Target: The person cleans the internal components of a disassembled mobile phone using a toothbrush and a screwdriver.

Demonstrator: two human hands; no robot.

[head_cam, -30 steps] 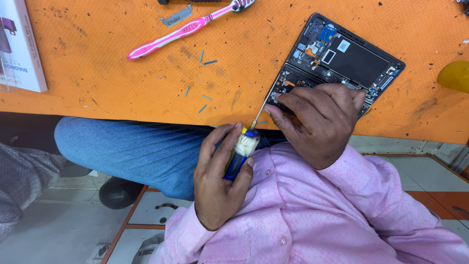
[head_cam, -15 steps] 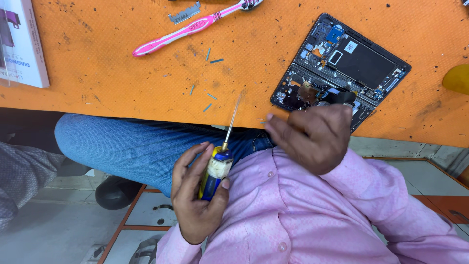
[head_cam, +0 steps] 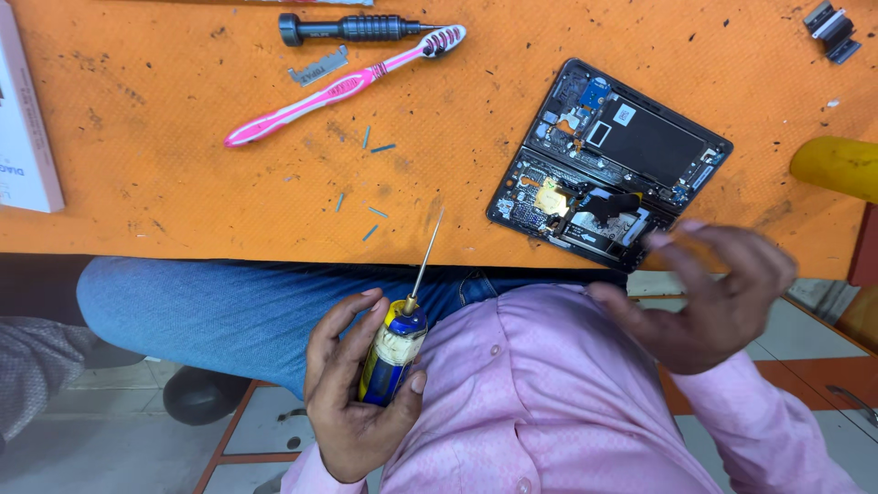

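Note:
My left hand (head_cam: 352,393) is over my lap, closed around a screwdriver (head_cam: 395,352) with a blue and yellow handle. Its thin shaft points up toward the table edge and touches nothing. An opened dark phone (head_cam: 611,165) lies on the orange mat (head_cam: 183,165) with its circuit boards and metal shields bare. My right hand (head_cam: 709,297) hovers just below the phone's near right corner. It is blurred, its fingers are spread, and I see nothing in it.
A pink toothbrush (head_cam: 343,84), a black screwdriver handle (head_cam: 352,27) and a small metal strip (head_cam: 317,69) lie at the far left. Several tiny blue screws (head_cam: 370,187) are scattered mid-mat. A white box (head_cam: 26,137) sits at the left edge, a yellow object (head_cam: 837,165) at the right.
The screwdriver tip has come off the phone and my left hand has drawn it back over my lap. My right hand has lifted off the phone and moved right and toward me.

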